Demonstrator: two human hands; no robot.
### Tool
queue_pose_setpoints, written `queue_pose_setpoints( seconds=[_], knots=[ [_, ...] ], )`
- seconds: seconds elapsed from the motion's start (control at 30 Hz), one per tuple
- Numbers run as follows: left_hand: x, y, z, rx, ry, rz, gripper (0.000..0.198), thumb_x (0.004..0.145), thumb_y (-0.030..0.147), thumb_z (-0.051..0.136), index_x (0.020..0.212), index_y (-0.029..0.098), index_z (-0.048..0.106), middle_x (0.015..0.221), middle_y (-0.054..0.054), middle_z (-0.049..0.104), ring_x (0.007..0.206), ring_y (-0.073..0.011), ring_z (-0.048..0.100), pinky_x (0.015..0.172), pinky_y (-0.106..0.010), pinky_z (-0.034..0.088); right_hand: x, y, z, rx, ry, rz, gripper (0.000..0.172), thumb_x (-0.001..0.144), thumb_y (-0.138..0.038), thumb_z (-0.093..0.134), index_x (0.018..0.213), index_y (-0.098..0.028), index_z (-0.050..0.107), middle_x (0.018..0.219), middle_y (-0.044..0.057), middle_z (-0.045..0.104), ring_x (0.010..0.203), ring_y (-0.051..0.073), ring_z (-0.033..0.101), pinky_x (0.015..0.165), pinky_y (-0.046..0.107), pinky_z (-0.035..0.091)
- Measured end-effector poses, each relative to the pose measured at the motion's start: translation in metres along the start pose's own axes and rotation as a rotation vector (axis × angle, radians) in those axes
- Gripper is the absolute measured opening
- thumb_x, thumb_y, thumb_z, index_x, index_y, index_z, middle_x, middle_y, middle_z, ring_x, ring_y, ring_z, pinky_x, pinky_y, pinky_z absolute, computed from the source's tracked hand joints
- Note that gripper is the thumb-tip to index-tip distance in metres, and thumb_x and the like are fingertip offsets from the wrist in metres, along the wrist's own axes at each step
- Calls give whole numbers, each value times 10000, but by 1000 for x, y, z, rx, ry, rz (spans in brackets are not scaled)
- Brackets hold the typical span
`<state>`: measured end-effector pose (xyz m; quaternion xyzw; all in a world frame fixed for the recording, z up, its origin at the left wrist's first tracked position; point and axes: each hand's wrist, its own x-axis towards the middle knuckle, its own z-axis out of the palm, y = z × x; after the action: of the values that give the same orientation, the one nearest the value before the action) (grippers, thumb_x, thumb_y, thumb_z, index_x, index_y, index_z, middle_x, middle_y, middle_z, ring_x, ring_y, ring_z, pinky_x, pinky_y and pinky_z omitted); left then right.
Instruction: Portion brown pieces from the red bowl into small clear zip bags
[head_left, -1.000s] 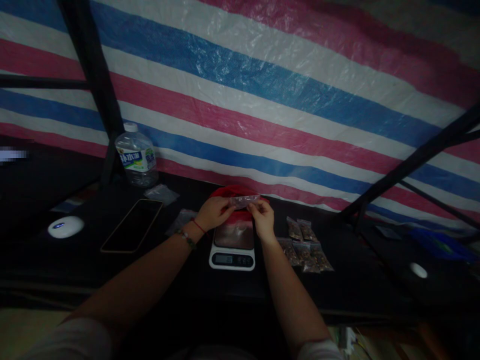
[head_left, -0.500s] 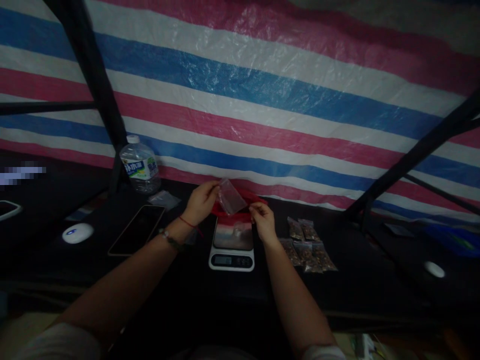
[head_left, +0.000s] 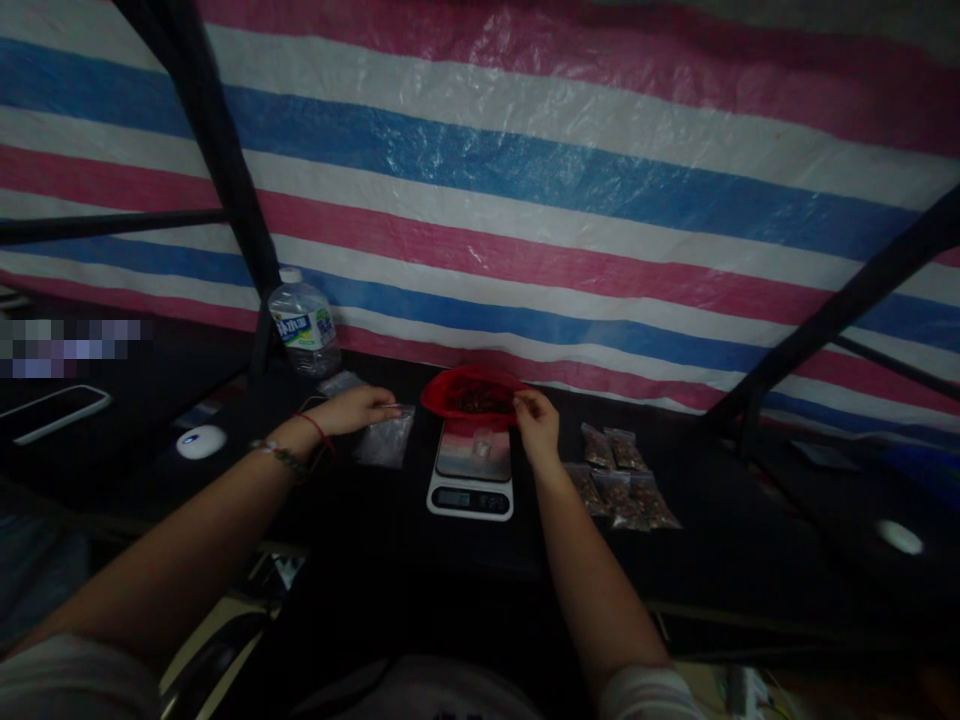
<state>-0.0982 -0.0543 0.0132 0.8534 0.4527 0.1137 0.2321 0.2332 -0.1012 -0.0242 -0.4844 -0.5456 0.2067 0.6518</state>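
Observation:
My left hand [head_left: 354, 409] reaches left of the scale, its fingertips pinched on the top edge of an empty clear bag [head_left: 385, 438] that lies on the dark table. My right hand [head_left: 534, 422] hovers at the right rim of a red bowl [head_left: 472, 392] holding dark bits; its fingers are pinched together and what they hold is too small to see. In front of the bowl stands a white digital scale [head_left: 471, 472] with a small clear bag [head_left: 480, 446] on its platform.
Several filled small bags [head_left: 622, 480] lie right of the scale. A water bottle [head_left: 304, 326] stands at the back left by a black pole. A white puck [head_left: 201, 441], a phone [head_left: 52, 412] and another white object [head_left: 898, 536] lie on the table [head_left: 465, 545].
My left hand carried the clear bag from above the scale down to the left onto the table. My right hand let go of it and moved to the red bowl's rim.

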Motion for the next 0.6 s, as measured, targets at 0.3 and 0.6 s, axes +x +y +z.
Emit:
queue_pose_setpoints(
  seconds=[0.3, 0.6],
  knots=[
    [-23, 49, -1, -206, 290, 96, 386, 825, 538, 517, 726, 170, 576, 579, 30, 531, 539, -113, 492, 508, -207, 359, -58, -74, 69, 89, -552, 215, 545, 706, -315, 701, 1225, -218, 566, 888, 7, 679, 560, 92, 521, 526, 217, 426],
    [-30, 8, -1, -162, 217, 57, 337, 813, 507, 555, 837, 194, 677, 712, -19, 680, 645, -154, 602, 601, -237, 437, -73, -65, 103, -122, -643, 277, 716, 730, -200, 640, 1401, -184, 393, 700, -31, 647, 644, 145, 610, 611, 244, 451]
  ],
)
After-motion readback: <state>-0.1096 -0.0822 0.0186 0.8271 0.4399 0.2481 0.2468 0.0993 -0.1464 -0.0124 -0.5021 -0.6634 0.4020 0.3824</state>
